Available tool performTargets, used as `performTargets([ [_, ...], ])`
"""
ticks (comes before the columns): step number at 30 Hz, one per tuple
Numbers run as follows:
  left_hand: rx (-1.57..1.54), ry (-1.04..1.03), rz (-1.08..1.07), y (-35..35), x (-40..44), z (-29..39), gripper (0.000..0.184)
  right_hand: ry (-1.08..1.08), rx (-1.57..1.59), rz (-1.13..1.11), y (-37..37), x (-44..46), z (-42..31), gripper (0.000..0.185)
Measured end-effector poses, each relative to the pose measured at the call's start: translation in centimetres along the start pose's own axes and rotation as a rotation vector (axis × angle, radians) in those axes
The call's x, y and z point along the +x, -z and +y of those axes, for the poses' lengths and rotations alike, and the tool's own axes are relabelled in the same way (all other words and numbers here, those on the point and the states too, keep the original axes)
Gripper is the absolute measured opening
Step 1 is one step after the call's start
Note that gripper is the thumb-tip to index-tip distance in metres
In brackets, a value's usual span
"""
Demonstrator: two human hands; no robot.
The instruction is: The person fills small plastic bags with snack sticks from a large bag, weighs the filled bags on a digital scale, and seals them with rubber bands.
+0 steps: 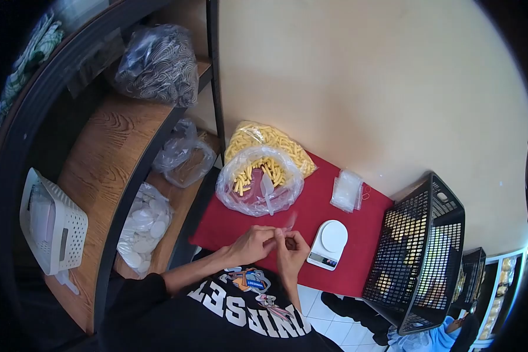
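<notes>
Black shirt [240, 302] nearest cam; just beyond, at near edge of table [217, 226], left hand [254, 245] & right hand [292, 252] pinch clear plastic [291, 220] btwn fingers, left of scale [334, 236]. Best w/ light, even grip on edges, so it doesn't tear.

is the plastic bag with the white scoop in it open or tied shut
Open: the plastic bag's mouth is spread wide, with the yellow sticks and white scoop showing inside.
</notes>
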State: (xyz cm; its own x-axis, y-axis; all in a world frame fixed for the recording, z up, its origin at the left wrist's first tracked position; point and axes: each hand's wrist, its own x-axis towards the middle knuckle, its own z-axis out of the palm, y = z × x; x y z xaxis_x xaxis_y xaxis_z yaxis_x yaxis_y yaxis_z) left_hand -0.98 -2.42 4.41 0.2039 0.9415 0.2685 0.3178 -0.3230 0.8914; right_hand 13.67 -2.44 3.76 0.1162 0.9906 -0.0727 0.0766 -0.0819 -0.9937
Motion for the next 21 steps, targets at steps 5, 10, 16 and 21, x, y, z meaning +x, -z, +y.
performTargets([
  [5,-0.125,0.288,-0.098,1.6,0.6,0.1,0.024,0.130,0.041,-0.099,1.0,0.9,0.2,0.010],
  [10,0.008,0.203,-0.043,1.0,-0.5,-1.7,0.014,0.024,-0.006,-0.213,2.0,1.1,0.8,0.013],
  [16,-0.101,0.329,0.135,-0.3,-0.8,-2.9,0.019,-0.042,-0.011,-0.256,1.3,-0.6,0.7,0.034],
  [21,-0.160,0.507,0.240,-0.9,-0.7,-2.4,0.028,0.049,-0.125,-0.234,0.2,-1.9,0.2,0.047],
])
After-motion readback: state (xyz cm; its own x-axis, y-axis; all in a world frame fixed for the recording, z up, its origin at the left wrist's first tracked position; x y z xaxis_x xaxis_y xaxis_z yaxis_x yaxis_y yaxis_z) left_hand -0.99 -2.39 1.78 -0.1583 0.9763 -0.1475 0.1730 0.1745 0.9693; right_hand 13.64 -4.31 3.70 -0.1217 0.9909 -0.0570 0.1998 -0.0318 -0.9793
